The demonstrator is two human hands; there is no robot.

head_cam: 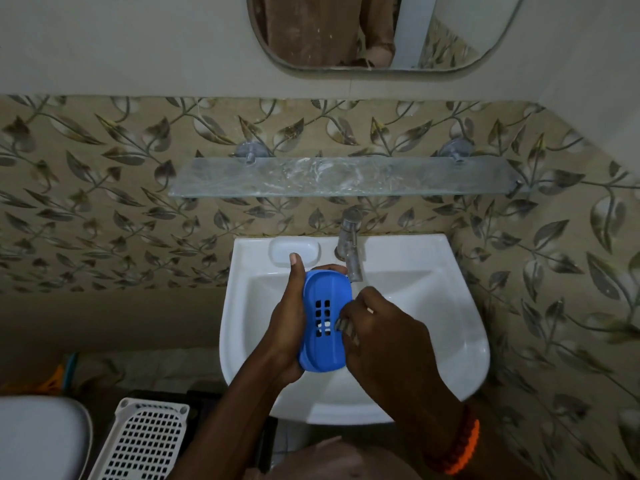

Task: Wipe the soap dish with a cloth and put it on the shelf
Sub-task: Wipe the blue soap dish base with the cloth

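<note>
A blue plastic soap dish with square drain holes is held over the white basin. My left hand grips it along its left side, thumb pointing up toward the wall. My right hand presses a small dark striped cloth against the dish's right edge; most of the cloth is hidden under the fingers. The glass shelf hangs on the tiled wall above the tap, with nothing on it.
A white wash basin sits below, with a steel tap just behind the dish and a moulded soap recess. A mirror hangs above. A white perforated basket and a toilet lid lie lower left.
</note>
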